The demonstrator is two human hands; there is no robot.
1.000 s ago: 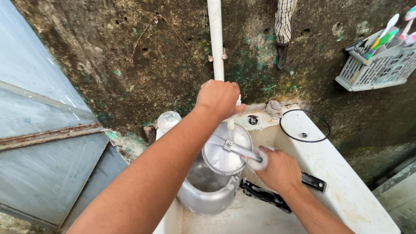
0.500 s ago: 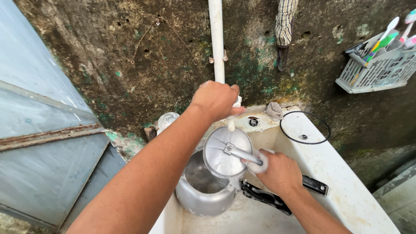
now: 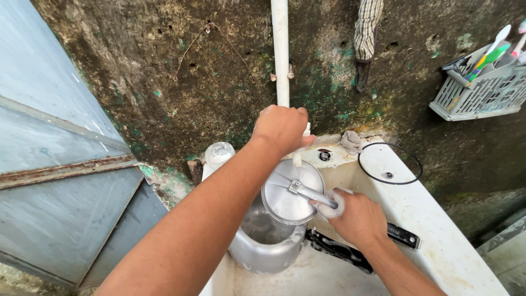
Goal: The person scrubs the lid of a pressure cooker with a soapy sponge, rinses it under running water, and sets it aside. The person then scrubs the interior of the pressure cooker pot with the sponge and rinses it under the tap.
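- Left hand (image 3: 282, 129) closed around something at the foot of the white vertical pipe (image 3: 280, 52), likely a tap; the fitting itself is hidden under the fingers.
- Right hand (image 3: 359, 219) wrapped around the metal handle of the round silver pressure-cooker lid (image 3: 290, 192); a pale scrub pad or foam sits at the fingers, can't tell which.
- Lid is held over the open silver aluminium cooker pot (image 3: 266, 241), covering its right part; the pot stands in the white sink (image 3: 438, 230), towards its left edge.
- Handling, as a judgement: lid is stiff metal, light enough for one hand, probably wet and slippery; the handle bar is the safe grip. Pot looks heavier; take it by its black handle (image 3: 339, 251).
- Black rubber gasket ring (image 3: 390, 163) lies flat on the sink's back right corner.
- Clear glass jar (image 3: 219, 155) at the sink's back left corner.
- Grey plastic basket (image 3: 482, 90) on the wall, holding toothbrushes.
- Counts: one lid, one pot, one gasket, one jar, one basket, one pipe; roughly three or four toothbrushes, exact number unclear.
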